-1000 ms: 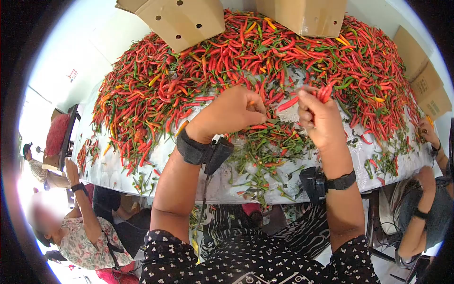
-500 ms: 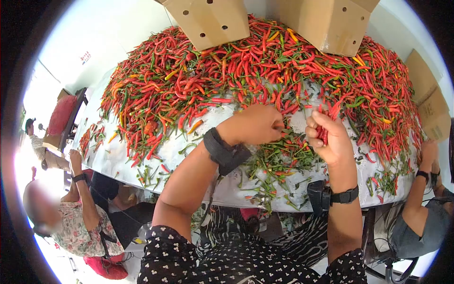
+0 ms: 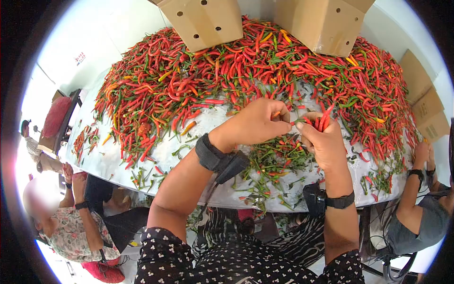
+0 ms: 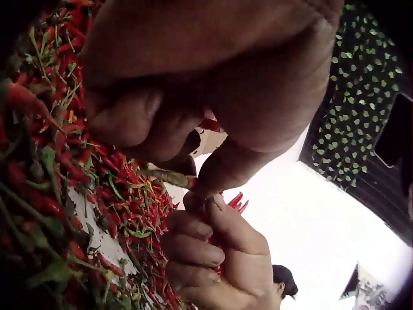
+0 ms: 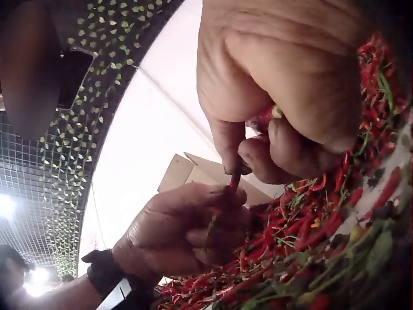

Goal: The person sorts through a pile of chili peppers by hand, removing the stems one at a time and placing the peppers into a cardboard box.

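My right hand [image 3: 326, 144] grips a small bunch of red chili peppers [image 3: 326, 119], their tips poking up beyond the fingers. Across from it my left hand [image 3: 253, 122] pinches a chili pepper by its green stem [image 4: 169, 177] between thumb and finger. Both hands' fingertips meet at that chili in the left wrist view. Below the hands lies a scatter of plucked green stems [image 3: 269, 168]. A large heap of red chili peppers [image 3: 246, 66], with a few orange and green ones, spreads behind them on the pale-covered table [image 3: 213, 187].
Two cardboard boxes [image 3: 208, 26] [image 3: 317, 28] stand on the heap at the back. More cardboard [image 3: 428, 111] leans at the right. One person [image 3: 75, 227] sits at the left and another [image 3: 416, 217] at the right, hands by the table edge.
My hands were apart a second ago; the left has moved right and now meets the right hand's fingertips. The right hand keeps its bunch of chilies. The head view has shifted slightly.
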A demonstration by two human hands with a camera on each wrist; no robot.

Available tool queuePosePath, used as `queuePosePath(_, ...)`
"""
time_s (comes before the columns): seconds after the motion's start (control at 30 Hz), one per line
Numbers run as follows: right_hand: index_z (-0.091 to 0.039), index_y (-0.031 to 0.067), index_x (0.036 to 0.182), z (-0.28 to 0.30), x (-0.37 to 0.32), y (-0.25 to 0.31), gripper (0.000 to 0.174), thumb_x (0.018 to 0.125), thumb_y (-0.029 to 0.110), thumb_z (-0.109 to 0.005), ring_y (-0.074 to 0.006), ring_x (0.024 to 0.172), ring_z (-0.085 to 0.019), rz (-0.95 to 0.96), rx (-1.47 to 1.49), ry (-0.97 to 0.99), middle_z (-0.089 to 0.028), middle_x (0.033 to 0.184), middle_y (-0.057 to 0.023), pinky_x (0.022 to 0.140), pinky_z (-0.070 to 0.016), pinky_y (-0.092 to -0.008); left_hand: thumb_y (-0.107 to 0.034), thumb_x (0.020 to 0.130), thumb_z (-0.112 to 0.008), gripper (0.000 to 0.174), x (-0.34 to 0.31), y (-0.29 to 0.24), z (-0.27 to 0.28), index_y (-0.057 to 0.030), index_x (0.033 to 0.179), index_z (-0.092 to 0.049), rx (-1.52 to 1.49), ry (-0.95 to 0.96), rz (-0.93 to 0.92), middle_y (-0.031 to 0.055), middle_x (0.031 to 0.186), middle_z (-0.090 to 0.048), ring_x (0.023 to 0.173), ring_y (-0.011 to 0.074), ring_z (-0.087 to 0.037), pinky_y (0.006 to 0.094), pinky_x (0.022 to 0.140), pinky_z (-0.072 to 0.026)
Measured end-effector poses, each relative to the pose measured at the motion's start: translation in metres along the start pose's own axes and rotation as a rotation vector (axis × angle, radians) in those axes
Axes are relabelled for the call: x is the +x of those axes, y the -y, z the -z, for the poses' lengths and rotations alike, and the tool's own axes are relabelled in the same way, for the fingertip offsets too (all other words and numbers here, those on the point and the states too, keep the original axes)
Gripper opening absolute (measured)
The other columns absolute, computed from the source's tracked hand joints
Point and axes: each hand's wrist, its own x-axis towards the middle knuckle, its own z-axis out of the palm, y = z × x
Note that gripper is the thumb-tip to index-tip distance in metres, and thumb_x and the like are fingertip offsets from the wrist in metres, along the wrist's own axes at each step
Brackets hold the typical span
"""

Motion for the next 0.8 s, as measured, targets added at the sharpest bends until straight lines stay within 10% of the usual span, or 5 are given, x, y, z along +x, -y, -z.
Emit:
queuePosePath(0.3,-0.058,0.0002,0.084,-0.002,0.003,0.001,0.012,0.075,0.007,-0.063,-0.0018,0.045,-0.039,0.084,-0.088,-0.044,-0.046,0.055,0.0053,0.040,-0.0277,-0.0198,-0.013,0.078,-0.060,0.015,-0.003,-0.007,-0.002,-0.0002,0.085,-0.057,0.022,-0.038,-0.026,-0.0019,0.061,-0.050,0.057,0.0038,-0.047,0.0214,0.049,-0.0367)
queuePosePath(0.8,-0.052,0.0039,0.086,0.009,0.004,-0.002,0.009,0.079,0.007,-0.057,-0.0061,0.046,-0.037,-0.312,0.615,0.378,-0.040,0.058,0.0014,0.037,-0.0236,-0.0166,-0.009,0.081,-0.056,0.015,-0.007,-0.007,0.013,-0.0029,0.094,-0.057,-0.250,0.192,0.016,-0.0058,0.071,-0.051,0.061,0.0010,-0.043,0.0186,0.053,-0.0349)
